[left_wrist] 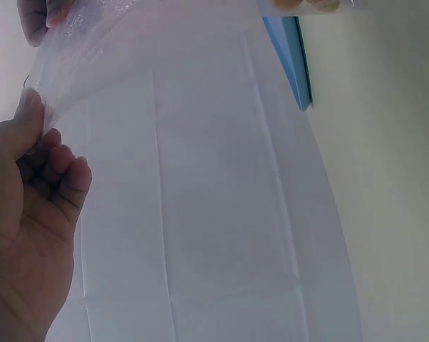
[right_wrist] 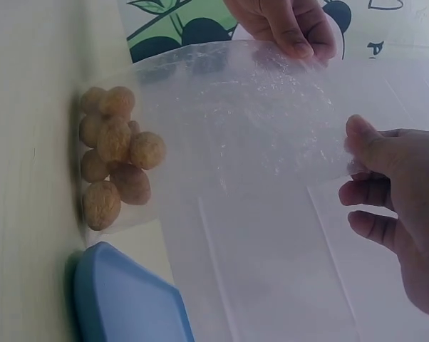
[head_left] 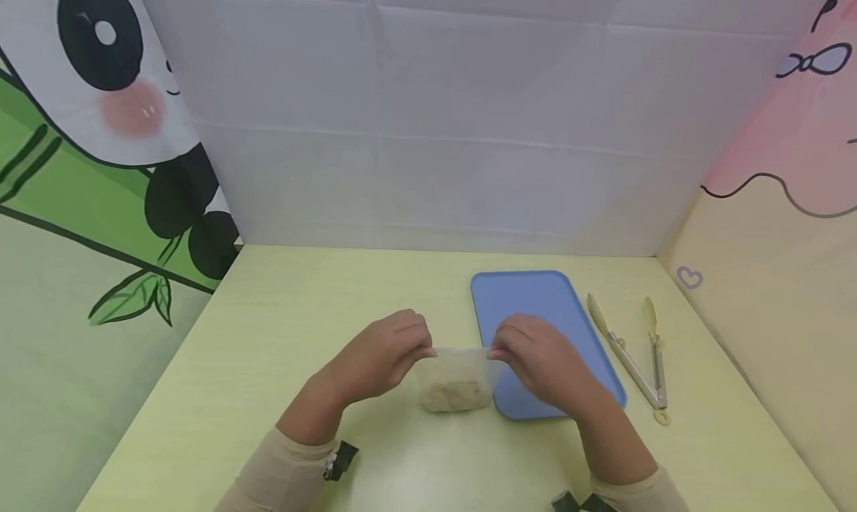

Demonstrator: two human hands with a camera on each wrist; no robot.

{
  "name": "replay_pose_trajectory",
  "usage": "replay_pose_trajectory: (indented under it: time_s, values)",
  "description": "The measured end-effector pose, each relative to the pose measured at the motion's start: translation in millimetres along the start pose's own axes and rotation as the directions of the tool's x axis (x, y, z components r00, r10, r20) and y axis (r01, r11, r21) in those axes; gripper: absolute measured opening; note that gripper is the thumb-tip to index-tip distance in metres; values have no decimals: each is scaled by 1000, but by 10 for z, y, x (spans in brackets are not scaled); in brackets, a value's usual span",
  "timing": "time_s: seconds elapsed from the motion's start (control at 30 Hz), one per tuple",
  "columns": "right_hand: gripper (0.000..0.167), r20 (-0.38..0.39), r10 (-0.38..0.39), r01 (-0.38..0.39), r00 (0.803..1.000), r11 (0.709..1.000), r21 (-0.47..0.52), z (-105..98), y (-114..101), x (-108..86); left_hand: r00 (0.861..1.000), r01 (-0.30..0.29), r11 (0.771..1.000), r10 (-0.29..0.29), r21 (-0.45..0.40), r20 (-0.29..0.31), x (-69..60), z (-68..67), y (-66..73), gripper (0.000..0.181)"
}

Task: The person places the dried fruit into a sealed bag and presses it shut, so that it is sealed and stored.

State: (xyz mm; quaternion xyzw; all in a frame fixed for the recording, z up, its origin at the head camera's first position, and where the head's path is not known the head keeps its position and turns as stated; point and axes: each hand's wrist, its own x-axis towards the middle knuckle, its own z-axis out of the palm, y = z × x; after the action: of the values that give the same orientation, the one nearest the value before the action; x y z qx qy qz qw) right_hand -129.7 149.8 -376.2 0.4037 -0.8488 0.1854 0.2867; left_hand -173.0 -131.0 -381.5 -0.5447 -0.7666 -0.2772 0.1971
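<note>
A clear plastic bag (head_left: 458, 365) hangs upright between both hands, its base at table level. Several round, brown, wrinkled pieces (right_wrist: 115, 142), walnut-like in look, lie in the bottom of the bag. My left hand (head_left: 390, 352) pinches the left top corner between thumb and fingers. At the right top corner, my right hand (head_left: 544, 362) pinches the film, with its other fingers loosely bent in the right wrist view. The upper edge is stretched between the hands; whether the mouth is sealed I cannot tell.
A blue tray (head_left: 529, 296) lies on the pale yellow table (head_left: 321, 289), partly behind the bag and right hand. To its right are spread tongs (head_left: 632, 367) with yellowish tips. A white cloth wall (head_left: 469, 125) stands at the back, with printed panels on both sides.
</note>
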Motion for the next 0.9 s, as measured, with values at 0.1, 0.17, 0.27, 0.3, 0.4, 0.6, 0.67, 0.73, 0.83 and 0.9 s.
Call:
replay_pose_trajectory:
  time_s: [0.1, 0.17, 0.27, 0.3, 0.4, 0.6, 0.67, 0.73, 0.83, 0.9]
  values:
    - [28, -8, 4, -4, 1000, 1000, -11, -13, 24, -10, 1000, 5, 1000, -5, 2, 2, -4, -17, -16, 15]
    - [30, -17, 3, -4, 1000, 1000, -21, -16, 40, -19, 1000, 15, 1000, -15, 0, 6, -10, -26, -26, 16]
    - [34, -39, -8, 6, 999, 999, -36, -12, 64, -30, 999, 30, 1000, -30, -5, 16, -20, -45, -32, 19]
    - [35, -47, -10, 9, 999, 999, -40, -9, 72, -34, 999, 34, 999, -34, -5, 20, -19, -53, -33, 20]
    - [36, -68, -22, 20, 997, 999, -34, -7, 91, -35, 999, 46, 999, -46, -6, 27, -20, -70, -41, 25]
    - [33, -84, -37, 42, 996, 997, 61, -68, 67, -13, 995, 89, 988, -82, -123, 64, -37, -118, -49, 34]
    - [31, -64, -12, 20, 998, 992, 124, -108, 37, -14, 989, 131, 961, -108, -242, 105, -53, -154, -41, 37]
    - [26, -20, 28, -24, 999, 980, 200, -146, 2, -20, 977, 187, 910, -134, -370, 163, -72, -196, -31, 39]
    - [21, 91, 140, -160, 986, 944, 287, -174, -48, -21, 946, 300, 831, -197, -468, 256, -98, -243, -28, 40]
    - [19, 183, 241, -291, 953, 896, 336, -160, -63, -18, 912, 389, 815, -274, -430, 305, -106, -254, -39, 40]
